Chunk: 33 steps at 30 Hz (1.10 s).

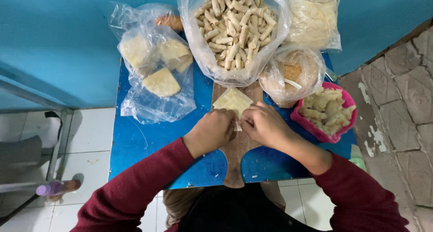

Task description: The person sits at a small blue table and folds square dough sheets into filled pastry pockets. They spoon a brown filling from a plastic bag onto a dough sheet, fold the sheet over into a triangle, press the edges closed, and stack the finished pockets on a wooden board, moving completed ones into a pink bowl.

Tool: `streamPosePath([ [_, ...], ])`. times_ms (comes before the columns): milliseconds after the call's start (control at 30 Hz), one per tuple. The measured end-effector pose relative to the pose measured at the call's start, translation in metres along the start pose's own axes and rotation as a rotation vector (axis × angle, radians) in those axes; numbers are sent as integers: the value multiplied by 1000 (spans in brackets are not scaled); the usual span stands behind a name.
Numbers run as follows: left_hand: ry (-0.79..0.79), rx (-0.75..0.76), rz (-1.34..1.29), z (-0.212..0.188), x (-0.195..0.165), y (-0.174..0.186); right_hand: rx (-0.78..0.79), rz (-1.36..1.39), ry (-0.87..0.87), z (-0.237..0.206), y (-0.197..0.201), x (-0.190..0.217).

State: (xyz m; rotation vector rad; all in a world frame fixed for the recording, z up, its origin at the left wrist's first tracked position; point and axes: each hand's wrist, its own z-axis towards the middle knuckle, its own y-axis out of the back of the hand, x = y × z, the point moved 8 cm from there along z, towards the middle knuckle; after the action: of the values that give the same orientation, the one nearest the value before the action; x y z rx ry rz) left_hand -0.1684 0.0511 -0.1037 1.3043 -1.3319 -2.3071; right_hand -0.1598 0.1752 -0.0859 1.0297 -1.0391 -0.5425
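I see the blue table (135,141), the big bag of rolls (234,29), then the wooden board (239,146); on it my left hand (212,130) and right hand (266,123), fingers curled, pinch the pale wrapper (232,101).

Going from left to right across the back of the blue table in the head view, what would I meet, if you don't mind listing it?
Bag of folded wrappers → big bag of finished rolls → small bag of crumbs → pink bowl of filling, all on the blue table.
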Motion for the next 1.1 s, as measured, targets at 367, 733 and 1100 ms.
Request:
streamPosePath([
  [367, -37, 3, -250, 11, 3, 25, -77, 128, 166, 3, 17, 14],
  [733, -137, 28, -41, 7, -7, 16, -94, 105, 140, 4, 11, 14],
  [1100, -48, -143, -201, 5, 1, 26, -95, 190, 85, 9, 18, 12],
])
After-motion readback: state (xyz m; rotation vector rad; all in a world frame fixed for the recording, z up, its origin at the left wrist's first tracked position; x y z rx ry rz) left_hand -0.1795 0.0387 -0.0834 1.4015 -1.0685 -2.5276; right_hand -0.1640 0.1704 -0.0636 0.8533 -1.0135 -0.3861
